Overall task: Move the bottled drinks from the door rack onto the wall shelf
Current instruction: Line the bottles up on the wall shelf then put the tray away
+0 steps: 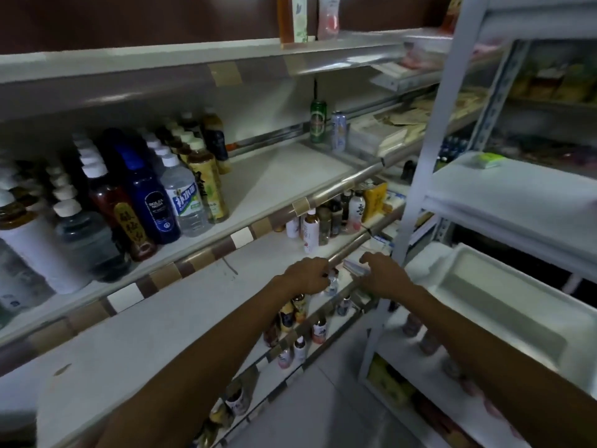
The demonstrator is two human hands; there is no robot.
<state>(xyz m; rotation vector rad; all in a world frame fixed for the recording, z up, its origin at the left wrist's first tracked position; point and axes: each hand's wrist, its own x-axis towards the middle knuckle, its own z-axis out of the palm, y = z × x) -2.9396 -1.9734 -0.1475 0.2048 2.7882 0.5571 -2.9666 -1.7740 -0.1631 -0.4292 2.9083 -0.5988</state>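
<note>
My left hand is curled around the top of a small pale bottle at the front rail of a lower wall shelf. My right hand hovers beside it, palm down with bent fingers, over a white packet; what lies under the palm is hidden. More small bottles stand on that wall shelf. On the white rack at the right, blurred reddish bottles stand under my right forearm.
The upper wall shelf holds several large bottles at the left and two cans at the back. A white tray sits on the right rack. Lower shelves hold more small bottles. Grey floor lies below.
</note>
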